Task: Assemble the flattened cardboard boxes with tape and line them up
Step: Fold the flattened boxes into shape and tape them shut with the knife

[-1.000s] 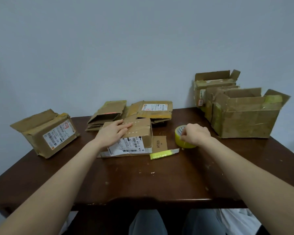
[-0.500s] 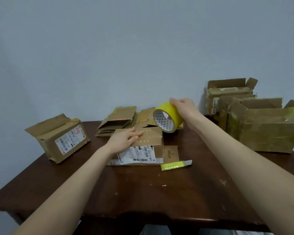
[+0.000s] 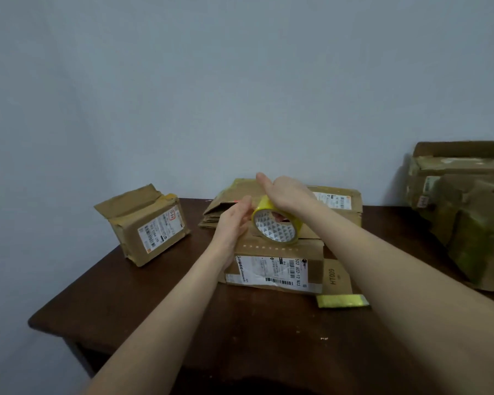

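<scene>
Yellow roll of packing tape [image 3: 277, 225]: gripped from above by right hand [image 3: 290, 195], held just over the brown labelled cardboard box [image 3: 277, 263] beneath, likely ready for sealing. Left hand [image 3: 233, 223]: fingers nearly straight, tips at the roll's rim, probably seeking the tape end. Flattened brown cardboard boxes [image 3: 348, 216]: beyond both hands, on dark wooden surface [image 3: 154, 309].

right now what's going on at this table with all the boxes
A person is taping up cardboard boxes at a dark table. The right hand grips a yellow tape roll just above the box in front of them, and the left hand touches the roll's edge, probably feeling for the tape end. Flattened boxes lie behind it, another box stands at the left, and opened-up ones stand at the right.
</scene>
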{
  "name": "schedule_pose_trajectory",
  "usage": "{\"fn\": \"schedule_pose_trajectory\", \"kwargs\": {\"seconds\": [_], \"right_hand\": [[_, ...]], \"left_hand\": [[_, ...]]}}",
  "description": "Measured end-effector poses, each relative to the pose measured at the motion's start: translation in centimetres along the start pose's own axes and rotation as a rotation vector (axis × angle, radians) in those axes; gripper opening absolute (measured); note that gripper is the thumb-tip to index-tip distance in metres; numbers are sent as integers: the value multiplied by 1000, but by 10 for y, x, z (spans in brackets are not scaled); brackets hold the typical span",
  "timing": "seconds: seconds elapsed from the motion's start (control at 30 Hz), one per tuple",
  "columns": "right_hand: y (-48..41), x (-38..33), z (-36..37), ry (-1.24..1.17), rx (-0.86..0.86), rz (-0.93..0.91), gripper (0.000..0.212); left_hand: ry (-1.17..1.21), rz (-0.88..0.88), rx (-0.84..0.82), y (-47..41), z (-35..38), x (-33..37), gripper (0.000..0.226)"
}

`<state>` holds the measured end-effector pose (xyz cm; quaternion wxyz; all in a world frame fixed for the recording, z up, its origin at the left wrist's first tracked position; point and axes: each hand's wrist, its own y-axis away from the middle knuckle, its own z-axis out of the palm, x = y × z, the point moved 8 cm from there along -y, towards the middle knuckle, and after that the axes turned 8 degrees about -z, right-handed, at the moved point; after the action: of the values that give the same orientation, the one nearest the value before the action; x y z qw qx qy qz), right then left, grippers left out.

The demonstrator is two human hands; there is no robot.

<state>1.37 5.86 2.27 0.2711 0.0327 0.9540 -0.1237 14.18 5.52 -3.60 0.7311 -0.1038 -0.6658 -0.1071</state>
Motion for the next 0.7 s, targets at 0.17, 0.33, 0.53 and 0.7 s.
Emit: {"fn": "schedule_pose_trajectory", "kwargs": {"seconds": [0.17, 0.33, 0.53, 0.7], "right_hand": [[2, -14, 8, 71, -40, -15, 77], [21, 15, 12, -317, -103, -197, 55], [32, 39, 11, -417, 82, -263, 51], [21, 36, -6, -303, 105, -308, 47]], "left_hand": [[102, 46, 114, -5, -12, 0, 15], [198, -41, 241, -11, -27, -13, 16], [82, -36, 327, -14, -30, -14, 21], [89, -12, 418, -9, -34, -13, 25]]}}
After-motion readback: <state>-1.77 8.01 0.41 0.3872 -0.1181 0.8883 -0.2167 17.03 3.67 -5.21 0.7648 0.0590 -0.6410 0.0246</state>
